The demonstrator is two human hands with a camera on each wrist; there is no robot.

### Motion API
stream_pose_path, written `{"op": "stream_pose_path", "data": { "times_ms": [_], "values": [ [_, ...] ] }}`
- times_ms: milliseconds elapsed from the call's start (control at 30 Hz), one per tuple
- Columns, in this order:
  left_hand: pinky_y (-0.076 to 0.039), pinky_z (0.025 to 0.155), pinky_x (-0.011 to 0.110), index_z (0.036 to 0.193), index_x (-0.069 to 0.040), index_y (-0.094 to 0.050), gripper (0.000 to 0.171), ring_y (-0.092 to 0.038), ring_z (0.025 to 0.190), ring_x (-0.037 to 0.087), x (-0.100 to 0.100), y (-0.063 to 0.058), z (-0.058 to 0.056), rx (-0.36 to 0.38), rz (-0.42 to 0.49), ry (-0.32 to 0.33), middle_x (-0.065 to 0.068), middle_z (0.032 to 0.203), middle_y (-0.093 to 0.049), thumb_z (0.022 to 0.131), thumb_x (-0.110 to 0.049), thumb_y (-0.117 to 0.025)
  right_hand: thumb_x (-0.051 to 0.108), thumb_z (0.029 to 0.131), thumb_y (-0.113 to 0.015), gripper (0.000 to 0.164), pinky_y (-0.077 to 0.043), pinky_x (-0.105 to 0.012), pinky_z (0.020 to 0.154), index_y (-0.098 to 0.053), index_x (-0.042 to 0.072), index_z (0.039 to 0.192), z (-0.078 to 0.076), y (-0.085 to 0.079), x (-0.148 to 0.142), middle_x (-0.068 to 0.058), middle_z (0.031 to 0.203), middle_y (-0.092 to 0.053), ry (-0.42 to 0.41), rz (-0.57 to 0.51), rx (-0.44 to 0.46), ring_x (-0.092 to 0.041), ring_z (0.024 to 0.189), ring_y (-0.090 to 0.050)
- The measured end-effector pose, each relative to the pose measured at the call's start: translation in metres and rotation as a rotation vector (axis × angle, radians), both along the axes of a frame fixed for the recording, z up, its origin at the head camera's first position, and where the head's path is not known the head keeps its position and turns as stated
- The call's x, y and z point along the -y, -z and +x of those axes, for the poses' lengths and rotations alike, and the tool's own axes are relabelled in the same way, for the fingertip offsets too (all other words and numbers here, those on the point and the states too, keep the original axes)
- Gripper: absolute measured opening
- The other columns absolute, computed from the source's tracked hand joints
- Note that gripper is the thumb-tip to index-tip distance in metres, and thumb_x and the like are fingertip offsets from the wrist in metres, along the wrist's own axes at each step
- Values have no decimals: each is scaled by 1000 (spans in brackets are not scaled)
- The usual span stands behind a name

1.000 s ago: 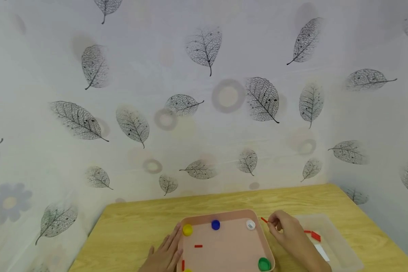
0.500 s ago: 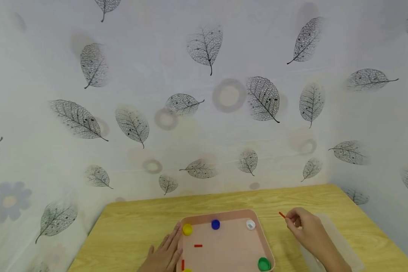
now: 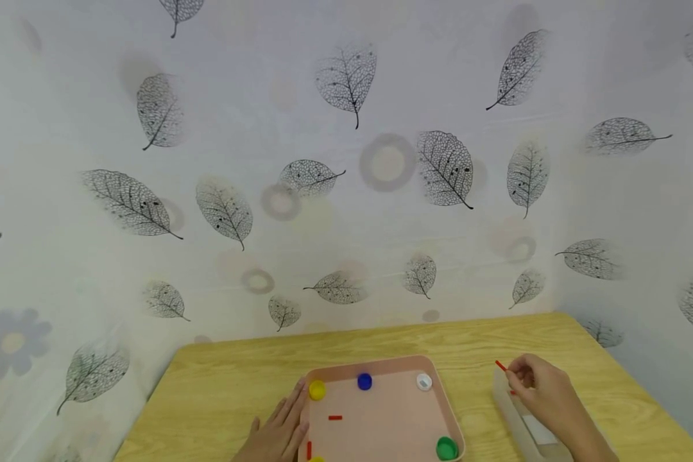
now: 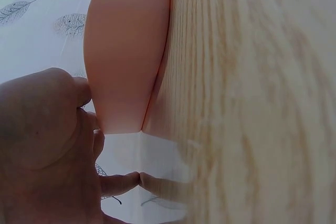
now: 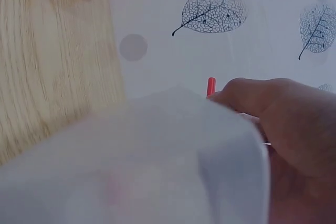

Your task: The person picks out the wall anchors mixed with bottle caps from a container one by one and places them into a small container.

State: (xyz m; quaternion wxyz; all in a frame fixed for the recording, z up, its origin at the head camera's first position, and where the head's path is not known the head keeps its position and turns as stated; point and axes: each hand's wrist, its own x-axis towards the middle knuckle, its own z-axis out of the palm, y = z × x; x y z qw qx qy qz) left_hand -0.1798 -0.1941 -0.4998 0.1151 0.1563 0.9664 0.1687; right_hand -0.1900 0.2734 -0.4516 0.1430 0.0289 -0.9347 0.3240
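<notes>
My left hand point(image 3: 277, 427) lies against the left side of the pink tray point(image 3: 381, 366), fingers stretched along its wall. In the left wrist view, the fingers of this hand point(image 4: 47, 145) meet the tray's outer wall point(image 4: 126, 51). My right hand point(image 3: 545, 388) pinches a small red stick point(image 3: 500, 366) between thumb and fingertips, over the translucent white bin point(image 3: 511, 414). The stick's end point(image 5: 211, 86) points up past the thumb in the right wrist view, with the blurred bin wall point(image 5: 157, 124) in front. Part of the bin is hidden by my right hand and forearm.
Inside the tray are a yellow cap point(image 3: 317, 390), a blue cap point(image 3: 364, 382), a white cap point(image 3: 424, 382), a green cap point(image 3: 447, 448) and two red sticks, one flat near the middle point(image 3: 335, 418). A leaf-patterned wall point(image 3: 346, 224) stands behind the wooden table point(image 3: 237, 359).
My right hand has moved right with the red stick, from beside the tray's right rim to over the bin. More of the bin's left wall shows now. My left hand stays put.
</notes>
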Motion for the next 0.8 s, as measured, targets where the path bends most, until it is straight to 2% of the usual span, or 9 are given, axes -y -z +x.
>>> {"op": "stream_pose_path", "data": {
  "times_ms": [200, 500, 700, 800],
  "values": [
    [-13, 88, 82, 154, -26, -7, 66, -25, 138, 37, 0, 0, 1, 5, 23, -10, -3, 159, -7, 98, -60, -14, 12, 87, -64, 7, -45, -23, 55, -64, 7, 82, 1, 5, -9, 6, 71, -57, 23, 55, -14, -2, 63, -50],
    [-14, 89, 81, 154, -23, -7, 70, -25, 137, 38, 0, -1, 1, 27, 3, -8, 0, 159, -9, 97, -62, -14, 8, 88, -59, 6, -43, -23, 54, -65, 7, 87, 4, 9, -20, 2, 73, -58, 26, 37, 113, -6, 63, -49],
    [-15, 88, 81, 154, -24, -7, 69, -26, 137, 37, 0, -2, 3, 17, 5, -1, -1, 159, -9, 97, -63, -15, 9, 88, -60, 5, -43, -23, 56, -63, 8, 83, 3, 11, -22, 3, 73, -57, 18, 53, 110, -5, 64, -49],
    [-19, 87, 81, 154, -20, -12, 85, -25, 137, 39, 6, -4, 7, -31, -102, 127, 4, 159, -9, 89, -74, -25, 8, 87, -60, 6, -43, -23, 56, -63, 9, 82, 3, 12, -22, 3, 73, -56, 16, 58, 98, -5, 63, -48]
  ]
}}
